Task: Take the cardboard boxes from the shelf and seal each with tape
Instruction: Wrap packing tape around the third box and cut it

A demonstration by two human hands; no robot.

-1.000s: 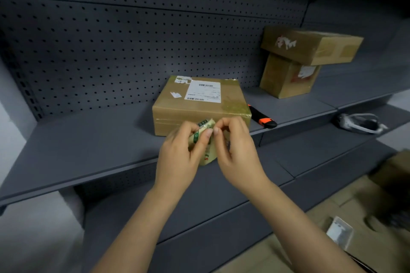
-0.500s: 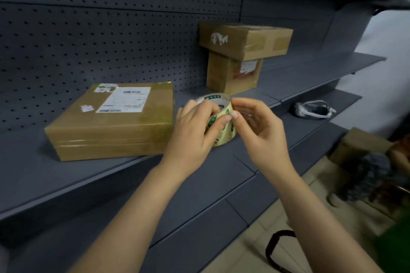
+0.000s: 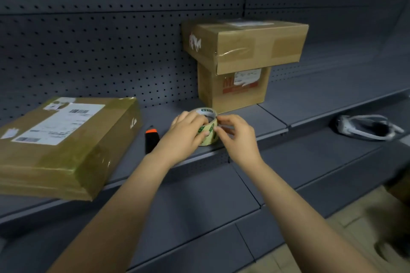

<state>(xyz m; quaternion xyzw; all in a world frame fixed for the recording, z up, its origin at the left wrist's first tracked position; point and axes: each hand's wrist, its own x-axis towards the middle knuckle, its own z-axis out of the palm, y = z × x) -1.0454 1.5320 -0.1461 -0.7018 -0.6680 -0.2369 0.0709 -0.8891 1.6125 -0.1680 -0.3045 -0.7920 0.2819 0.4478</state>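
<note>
Both hands are on one tape roll (image 3: 207, 127) at the shelf (image 3: 277, 122) edge: left hand (image 3: 188, 133) wraps it, right hand (image 3: 236, 137) pinches for the end. Could lose that end and re-stick it. Three boxes: flat box (image 3: 64, 146) left, two stacked boxes (image 3: 241, 60) just behind. One cutter (image 3: 151, 138).

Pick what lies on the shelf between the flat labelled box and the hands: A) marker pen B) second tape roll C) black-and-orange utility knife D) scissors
C: a black-and-orange utility knife lies on the shelf between the flat labelled box and the left hand, which holds the tape roll with the right hand.
</note>
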